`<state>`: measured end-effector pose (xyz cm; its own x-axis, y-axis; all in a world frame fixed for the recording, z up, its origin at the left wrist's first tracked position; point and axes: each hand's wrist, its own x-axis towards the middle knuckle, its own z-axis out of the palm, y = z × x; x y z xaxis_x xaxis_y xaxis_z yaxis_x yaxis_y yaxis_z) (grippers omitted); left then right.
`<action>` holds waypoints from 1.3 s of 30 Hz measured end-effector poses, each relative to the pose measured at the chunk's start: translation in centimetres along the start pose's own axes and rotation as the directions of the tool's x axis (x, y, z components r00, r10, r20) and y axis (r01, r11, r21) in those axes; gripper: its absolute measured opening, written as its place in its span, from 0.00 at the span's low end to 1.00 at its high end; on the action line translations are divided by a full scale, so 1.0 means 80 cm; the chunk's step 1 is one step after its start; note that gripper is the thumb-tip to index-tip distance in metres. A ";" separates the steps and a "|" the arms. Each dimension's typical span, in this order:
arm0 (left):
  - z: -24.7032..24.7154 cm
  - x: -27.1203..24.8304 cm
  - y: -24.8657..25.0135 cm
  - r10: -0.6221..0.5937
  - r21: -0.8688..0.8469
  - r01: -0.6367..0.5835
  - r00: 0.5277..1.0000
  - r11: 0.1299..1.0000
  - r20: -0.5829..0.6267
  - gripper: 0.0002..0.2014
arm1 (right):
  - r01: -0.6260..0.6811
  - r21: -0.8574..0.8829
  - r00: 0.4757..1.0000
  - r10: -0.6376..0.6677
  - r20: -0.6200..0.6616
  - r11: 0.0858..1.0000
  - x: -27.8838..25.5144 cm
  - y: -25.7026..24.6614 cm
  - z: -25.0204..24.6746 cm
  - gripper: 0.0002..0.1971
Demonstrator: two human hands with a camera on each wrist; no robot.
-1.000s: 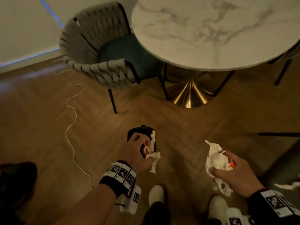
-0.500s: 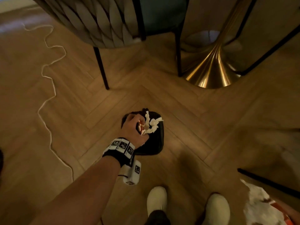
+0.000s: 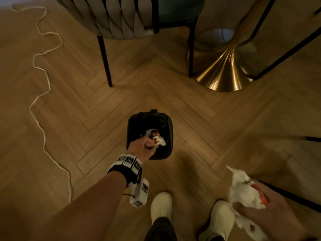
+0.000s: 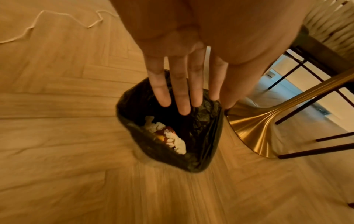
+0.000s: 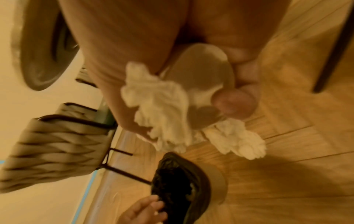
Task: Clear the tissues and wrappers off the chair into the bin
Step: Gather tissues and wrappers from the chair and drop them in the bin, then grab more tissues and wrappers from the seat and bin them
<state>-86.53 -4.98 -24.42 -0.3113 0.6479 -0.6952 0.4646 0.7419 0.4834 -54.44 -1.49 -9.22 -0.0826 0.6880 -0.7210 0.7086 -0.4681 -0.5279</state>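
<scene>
While blurred, right hand [image 3: 271,216] grips tissues [image 3: 243,192].

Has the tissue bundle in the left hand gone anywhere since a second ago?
Yes. The left hand has let go, fingers straight, and the tissue bundle now lies down inside the black-lined bin instead of above its rim.
</scene>
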 end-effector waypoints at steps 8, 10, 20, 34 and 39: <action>0.013 -0.107 -0.111 -0.129 -0.077 0.138 0.986 0.987 0.107 0.06 | 0.378 -0.035 0.912 -0.365 0.189 0.925 0.155 -0.121 0.192 0.21; 0.013 -0.125 -0.142 -0.159 -0.143 0.175 0.981 0.974 0.113 0.07 | 0.412 -0.151 0.891 -0.362 0.275 0.899 0.209 -0.132 0.253 0.25; -0.009 -0.159 -0.204 -0.144 -0.242 0.137 0.990 0.960 -0.010 0.12 | 0.442 -0.432 0.863 -0.242 0.443 0.786 0.284 -0.131 0.335 0.46; -0.090 -0.287 0.070 0.033 0.115 -0.060 0.974 0.992 0.223 0.09 | -0.041 -0.478 0.987 0.110 0.118 0.877 -0.131 -0.022 -0.124 0.15; -0.059 -0.329 0.202 0.198 0.300 -0.335 0.892 0.893 0.406 0.13 | -0.262 -0.311 0.959 0.211 -0.188 0.914 -0.297 0.085 -0.268 0.16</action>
<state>-74.71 -9.20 4.17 0.1511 0.6549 -0.7405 0.7682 0.3936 0.5049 -32.64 -9.09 13.95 0.2018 0.6657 -0.7184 0.8870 -0.4352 -0.1541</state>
